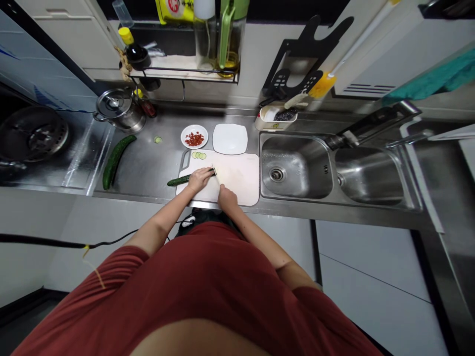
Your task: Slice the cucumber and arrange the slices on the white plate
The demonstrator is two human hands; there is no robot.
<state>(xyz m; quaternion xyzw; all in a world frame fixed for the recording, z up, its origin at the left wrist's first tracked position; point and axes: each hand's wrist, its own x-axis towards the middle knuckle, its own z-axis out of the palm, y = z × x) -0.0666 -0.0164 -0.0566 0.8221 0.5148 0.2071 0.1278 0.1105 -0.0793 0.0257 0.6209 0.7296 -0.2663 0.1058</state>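
Observation:
A white cutting board lies on the steel counter in front of me. My left hand is closed on a dark green cucumber, whose far end sticks out past the board's left edge. The cucumber's right end meets the blade of a knife. Its handle is inside my right hand, which is closed near the board's front edge. A few thin cucumber slices rest at the board's upper left.
Behind the board stand a plate of chopped red pieces and a white square plate. A whole cucumber and a steel pot are at left. Right of the board is a double sink; a bottle shelf hangs above.

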